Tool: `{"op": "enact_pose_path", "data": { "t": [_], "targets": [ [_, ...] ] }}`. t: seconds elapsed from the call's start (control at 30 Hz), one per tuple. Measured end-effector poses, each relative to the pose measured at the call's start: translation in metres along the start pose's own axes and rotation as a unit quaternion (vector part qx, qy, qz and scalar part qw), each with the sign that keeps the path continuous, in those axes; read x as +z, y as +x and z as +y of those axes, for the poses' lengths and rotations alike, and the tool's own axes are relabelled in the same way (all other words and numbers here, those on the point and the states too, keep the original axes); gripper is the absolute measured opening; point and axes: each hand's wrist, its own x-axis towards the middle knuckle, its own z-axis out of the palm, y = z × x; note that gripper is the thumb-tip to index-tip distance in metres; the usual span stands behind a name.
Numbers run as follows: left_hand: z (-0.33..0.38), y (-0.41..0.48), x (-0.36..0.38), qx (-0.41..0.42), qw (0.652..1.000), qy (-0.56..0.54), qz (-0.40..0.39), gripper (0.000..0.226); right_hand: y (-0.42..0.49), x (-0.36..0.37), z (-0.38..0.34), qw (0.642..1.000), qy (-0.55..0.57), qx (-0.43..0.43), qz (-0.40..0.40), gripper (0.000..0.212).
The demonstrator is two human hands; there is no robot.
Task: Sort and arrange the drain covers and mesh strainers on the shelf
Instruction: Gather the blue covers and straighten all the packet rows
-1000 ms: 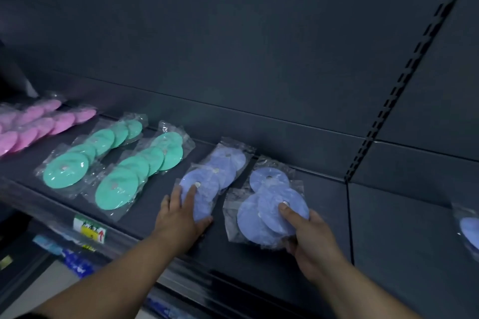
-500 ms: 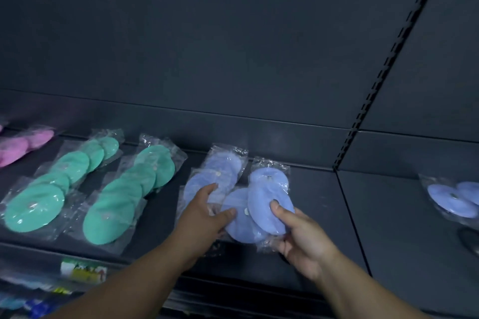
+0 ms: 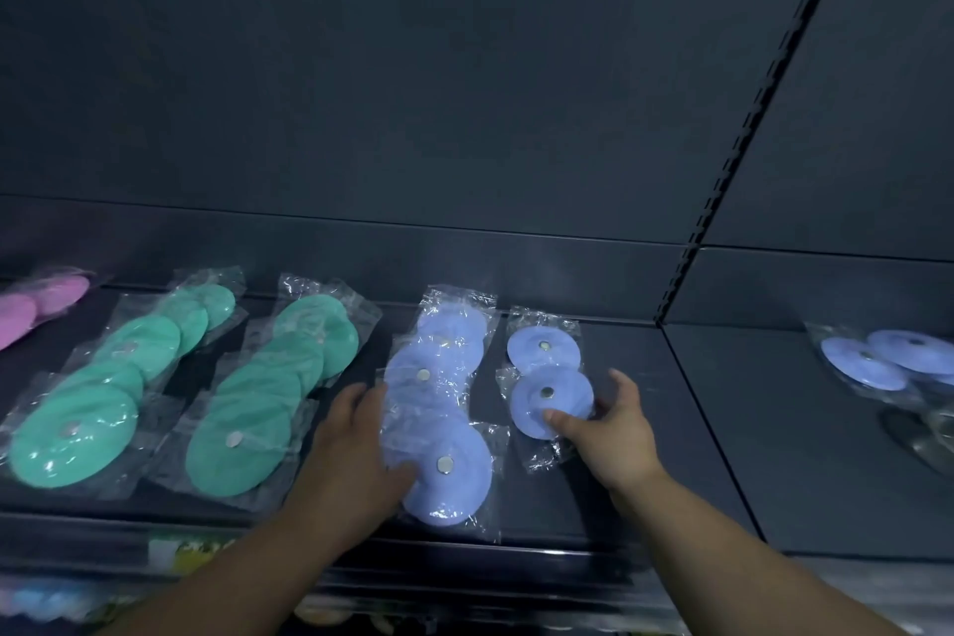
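Note:
Round drain covers in clear bags lie in rows on a dark shelf [image 3: 609, 506]. A blue row [image 3: 439, 377] runs front to back in the middle, with a large blue cover [image 3: 454, 475] at its front. My left hand [image 3: 356, 449] rests on the left edge of that front bag, thumb touching the cover. To the right lie two smaller blue covers; my right hand [image 3: 609, 424] pinches the nearer small blue cover [image 3: 547, 398] between thumb and fingers. The farther small blue cover [image 3: 542, 349] lies behind it.
Two green rows [image 3: 88, 408] [image 3: 268, 393] lie to the left, pink covers [image 3: 36, 305] at far left. More blue covers [image 3: 888, 356] sit on the adjoining shelf at right, past a slotted upright [image 3: 722, 170]. A price label [image 3: 175, 547] is on the shelf's front rail.
The overlapping blue covers have been separated: one large cover now lies at the front of the middle row under my left hand, and my right hand has moved the small cover rightward.

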Motion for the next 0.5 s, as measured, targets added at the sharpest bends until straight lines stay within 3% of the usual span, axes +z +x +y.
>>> {"op": "enact_pose_path", "data": {
  "t": [0.07,0.23,0.4,0.5],
  "targets": [
    [0.000,0.001,0.003,0.021,1.000,0.014,0.003,0.088,-0.007,0.001,-0.001,0.998,-0.053,-0.029,-0.010,0.097],
    [-0.009,0.010,0.009,-0.001,0.999,-0.050,-0.010,0.098,-0.011,0.008,0.010,0.995,-0.070,-0.077,0.000,0.077],
    [-0.014,0.013,0.004,0.010,0.989,-0.147,0.022,0.075,0.006,0.008,0.007,0.992,-0.050,-0.110,0.028,0.063],
    [-0.021,0.021,0.002,0.006,0.987,-0.161,0.020,0.043,0.018,0.007,0.007,0.987,-0.126,-0.102,0.013,0.059]
  ]
}}
